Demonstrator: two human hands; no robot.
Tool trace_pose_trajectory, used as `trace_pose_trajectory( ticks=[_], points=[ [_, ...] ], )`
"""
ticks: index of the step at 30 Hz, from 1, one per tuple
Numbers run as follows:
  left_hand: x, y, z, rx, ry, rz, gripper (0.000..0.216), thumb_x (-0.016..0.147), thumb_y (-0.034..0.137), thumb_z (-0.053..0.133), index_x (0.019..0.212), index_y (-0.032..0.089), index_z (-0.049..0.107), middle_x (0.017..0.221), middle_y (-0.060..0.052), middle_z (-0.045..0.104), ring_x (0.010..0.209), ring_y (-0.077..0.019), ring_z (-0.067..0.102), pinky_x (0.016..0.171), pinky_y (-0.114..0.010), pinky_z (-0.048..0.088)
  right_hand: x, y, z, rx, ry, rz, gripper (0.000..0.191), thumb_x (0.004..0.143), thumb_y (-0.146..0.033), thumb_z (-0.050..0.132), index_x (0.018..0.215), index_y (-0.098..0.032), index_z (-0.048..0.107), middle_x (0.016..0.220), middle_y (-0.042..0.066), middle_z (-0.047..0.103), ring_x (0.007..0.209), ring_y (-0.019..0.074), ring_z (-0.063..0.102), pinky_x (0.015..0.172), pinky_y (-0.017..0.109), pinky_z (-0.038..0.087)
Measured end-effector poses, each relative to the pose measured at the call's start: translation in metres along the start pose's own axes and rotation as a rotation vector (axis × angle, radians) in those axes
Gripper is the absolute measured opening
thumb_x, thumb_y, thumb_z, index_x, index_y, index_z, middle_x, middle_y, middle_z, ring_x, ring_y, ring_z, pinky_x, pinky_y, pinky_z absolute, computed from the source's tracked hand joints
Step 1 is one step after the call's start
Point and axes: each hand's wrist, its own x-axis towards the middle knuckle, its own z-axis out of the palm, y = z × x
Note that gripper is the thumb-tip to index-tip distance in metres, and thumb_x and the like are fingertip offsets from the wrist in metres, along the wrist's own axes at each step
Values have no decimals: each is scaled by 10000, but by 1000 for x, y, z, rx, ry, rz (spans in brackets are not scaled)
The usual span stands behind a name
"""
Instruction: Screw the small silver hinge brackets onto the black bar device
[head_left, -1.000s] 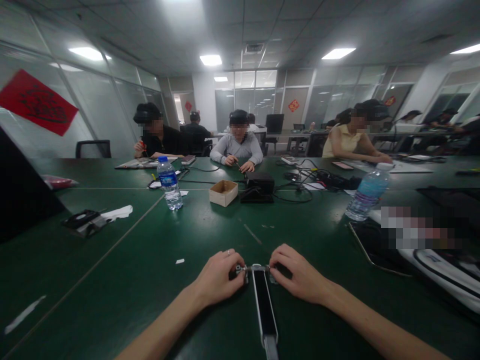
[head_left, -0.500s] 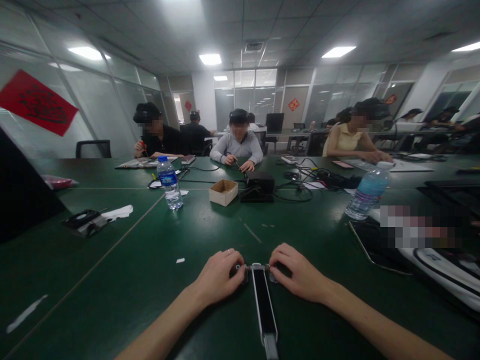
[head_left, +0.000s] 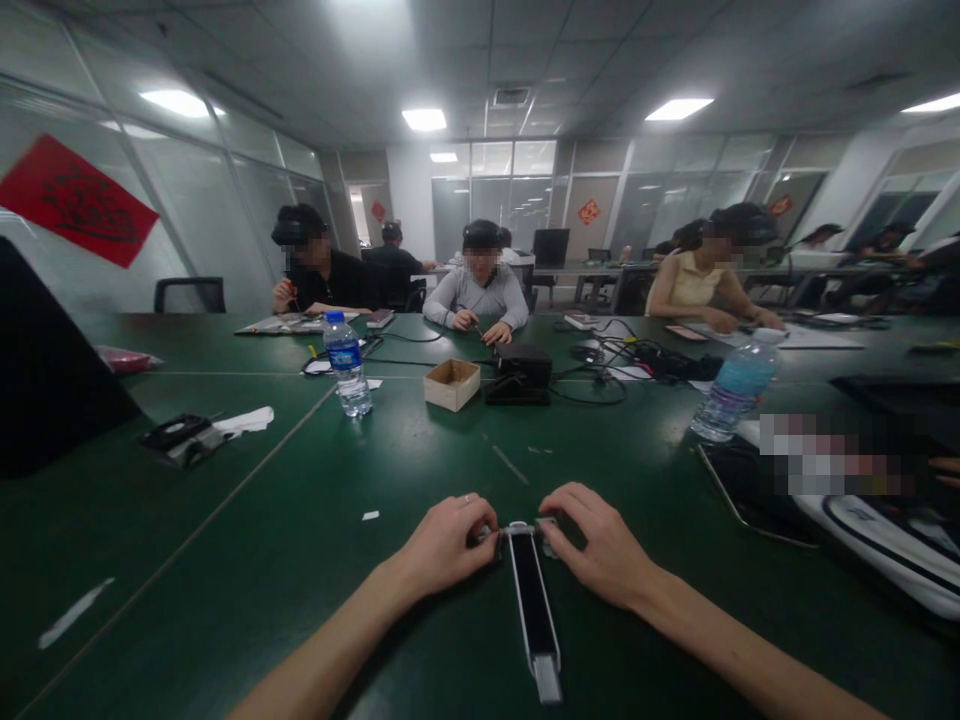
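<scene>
The person's right hand (head_left: 604, 548) has spread its thumb and forefinger slightly, baring more of a small grey metal fitting (head_left: 548, 526) just right of the far end of a long black strip with white edging (head_left: 534, 605); whether it grips cannot be told. The left hand (head_left: 452, 540) appears pinched on a small silvery fitting (head_left: 484, 534) left of that end. The strip lies on the dark green tabletop (head_left: 300, 570), its pale tail (head_left: 548, 682) now ending in view. The left hold seems the steadier one.

The green table (head_left: 420, 460) (visibly seamed) bears bottles (head_left: 347, 362), cables (head_left: 660, 358), a box (head_left: 450, 390).
</scene>
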Motion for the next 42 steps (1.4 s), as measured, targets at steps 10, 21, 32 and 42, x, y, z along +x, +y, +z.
trace_pose_trajectory(
  ticks=[10, 21, 32, 42],
  points=[
    [0, -9, -4, -33, 106, -70, 192, 979, 289, 407, 997, 177, 561, 846, -26, 651, 763, -170, 607, 709, -274, 458, 5, -61, 29, -232, -159, 100, 286, 797, -158, 576, 1071, -233, 546, 1009, 101, 504, 867, 246, 521, 614, 324, 496],
    [0, -15, -8, 78, -12, -42, 185, 971, 290, 424, 1056, 188, 553, 799, -13, 659, 728, -183, 631, 676, -275, 451, 42, 140, -24, -618, -100, 431, 388, 903, -141, 396, 1266, -220, 510, 1124, 175, 477, 950, 294, 480, 685, 387, 448],
    [0, -10, -11, 130, -46, -20, 166, 967, 293, 445, 1029, 189, 559, 828, -15, 658, 753, -190, 626, 699, -290, 451, 58, 230, -64, -648, -96, 700, 440, 904, -128, 415, 1338, -121, 490, 1187, 282, 437, 1012, 340, 480, 741, 415, 317],
    [1, -7, -12, 177, -85, -6, 155, 957, 273, 463, 1010, 185, 579, 858, -23, 656, 769, -184, 622, 730, -293, 450, 72, 239, -57, -575, -109, 883, 436, 978, -247, 289, 1375, -175, 455, 1268, 307, 355, 1101, 386, 460, 673, 451, 323]
  ],
)
